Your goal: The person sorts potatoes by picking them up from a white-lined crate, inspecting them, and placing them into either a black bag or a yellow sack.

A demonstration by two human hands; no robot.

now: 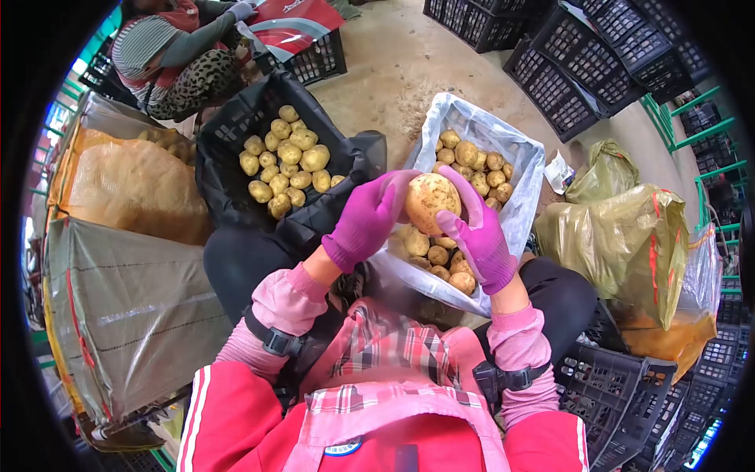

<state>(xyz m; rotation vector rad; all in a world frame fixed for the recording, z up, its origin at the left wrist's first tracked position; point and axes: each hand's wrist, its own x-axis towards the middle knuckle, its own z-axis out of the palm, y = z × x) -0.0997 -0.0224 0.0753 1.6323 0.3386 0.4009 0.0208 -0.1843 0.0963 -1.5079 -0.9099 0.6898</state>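
A large tan potato point(432, 204) with dark specks is held up between both gloved hands. My left hand point(368, 216), in a purple-pink glove, grips its left side. My right hand point(479, 236), gloved alike, holds it from the right, with fingers against its edge. Beneath the hands stands a crate with a white plastic liner point(525, 157), holding several smaller potatoes point(465, 153); the hands hide its middle. To the left, a black-lined crate point(220, 149) contains several yellowish potatoes point(315, 158).
A co-worker point(177, 59) sits at the upper left beside a crate with a red sheet point(295, 27). Filled sacks point(134, 189) stand at the left. Greenish bags point(613, 236) lie at the right. Black crates point(574, 55) are stacked at the upper right.
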